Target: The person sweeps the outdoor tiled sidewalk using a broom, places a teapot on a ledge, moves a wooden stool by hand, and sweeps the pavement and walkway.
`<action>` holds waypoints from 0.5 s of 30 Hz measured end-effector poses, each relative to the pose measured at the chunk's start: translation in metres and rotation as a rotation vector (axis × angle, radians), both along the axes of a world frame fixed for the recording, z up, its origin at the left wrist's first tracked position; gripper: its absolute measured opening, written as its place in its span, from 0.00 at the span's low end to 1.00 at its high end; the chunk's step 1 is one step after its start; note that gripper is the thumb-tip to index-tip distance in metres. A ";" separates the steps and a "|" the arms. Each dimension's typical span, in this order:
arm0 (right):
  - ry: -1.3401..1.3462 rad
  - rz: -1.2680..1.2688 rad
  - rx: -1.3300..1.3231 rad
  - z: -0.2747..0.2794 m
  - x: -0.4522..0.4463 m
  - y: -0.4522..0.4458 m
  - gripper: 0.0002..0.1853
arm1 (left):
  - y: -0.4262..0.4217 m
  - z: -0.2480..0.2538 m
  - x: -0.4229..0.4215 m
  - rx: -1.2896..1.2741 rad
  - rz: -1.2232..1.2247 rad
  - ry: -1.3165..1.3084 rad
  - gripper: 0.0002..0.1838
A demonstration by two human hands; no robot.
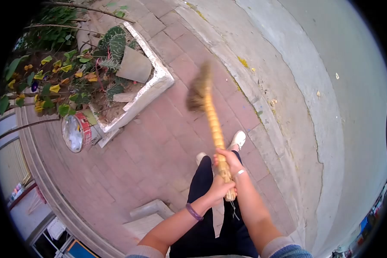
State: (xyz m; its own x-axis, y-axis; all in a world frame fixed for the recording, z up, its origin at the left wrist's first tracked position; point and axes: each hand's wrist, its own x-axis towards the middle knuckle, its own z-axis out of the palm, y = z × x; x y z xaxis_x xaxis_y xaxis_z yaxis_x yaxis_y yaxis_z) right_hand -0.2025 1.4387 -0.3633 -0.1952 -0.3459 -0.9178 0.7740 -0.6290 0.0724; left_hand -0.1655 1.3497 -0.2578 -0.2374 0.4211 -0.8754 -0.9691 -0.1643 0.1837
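Note:
A broom (214, 124) with a pale, ridged handle points away from me over the reddish paving (159, 142). Its brown bristle head is blurred, so whether it touches the ground cannot be told. My left hand (221, 188) is wrapped round the handle near its end, where a thin cord hangs. Farther up, my right hand (230, 161) also grips the handle. A purple bangle circles the left wrist and a light band the right one.
At the upper left stands a white planter (159, 81) with cactus and soil, beside a red and white bucket (76, 132). A stone slab (148, 221) lies near my left forearm. The kerb (262, 116) and grey road run along the right.

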 end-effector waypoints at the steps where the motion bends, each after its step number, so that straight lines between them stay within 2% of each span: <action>1: -0.004 -0.122 0.048 0.008 0.001 0.019 0.11 | 0.008 0.001 -0.006 0.042 -0.062 -0.064 0.11; 3: 0.010 -0.252 0.276 0.029 -0.009 0.050 0.10 | 0.017 0.004 -0.032 0.100 -0.141 -0.127 0.14; 6: 0.105 -0.453 0.436 0.041 -0.046 0.073 0.10 | 0.024 0.003 -0.081 0.132 -0.163 -0.061 0.17; 7: 0.151 -0.399 0.427 0.043 -0.061 0.079 0.09 | 0.031 0.009 -0.093 0.096 -0.213 -0.003 0.17; 9: 0.256 -0.309 0.315 0.031 -0.093 0.080 0.10 | 0.047 0.008 -0.099 -0.035 -0.086 0.067 0.19; 11: 0.315 -0.165 0.224 0.025 -0.142 0.064 0.11 | 0.054 -0.010 -0.110 -0.242 -0.020 0.181 0.17; 12: 0.333 -0.113 0.156 0.010 -0.164 0.053 0.12 | 0.058 -0.018 -0.124 -0.289 0.072 0.190 0.15; 13: 0.351 -0.062 0.088 -0.003 -0.176 0.050 0.13 | 0.061 -0.033 -0.136 -0.321 0.052 0.217 0.14; 15: 0.351 0.038 0.014 -0.030 -0.171 0.061 0.13 | 0.065 -0.058 -0.145 -0.156 0.044 0.223 0.12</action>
State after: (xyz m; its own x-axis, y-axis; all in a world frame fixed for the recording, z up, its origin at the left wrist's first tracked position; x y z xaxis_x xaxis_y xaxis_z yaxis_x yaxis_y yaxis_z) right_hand -0.3740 1.4993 -0.3929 -0.4869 -0.3474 -0.8014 0.7733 -0.5981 -0.2106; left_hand -0.3105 1.4145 -0.3156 -0.4464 0.2708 -0.8529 -0.8946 -0.1582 0.4180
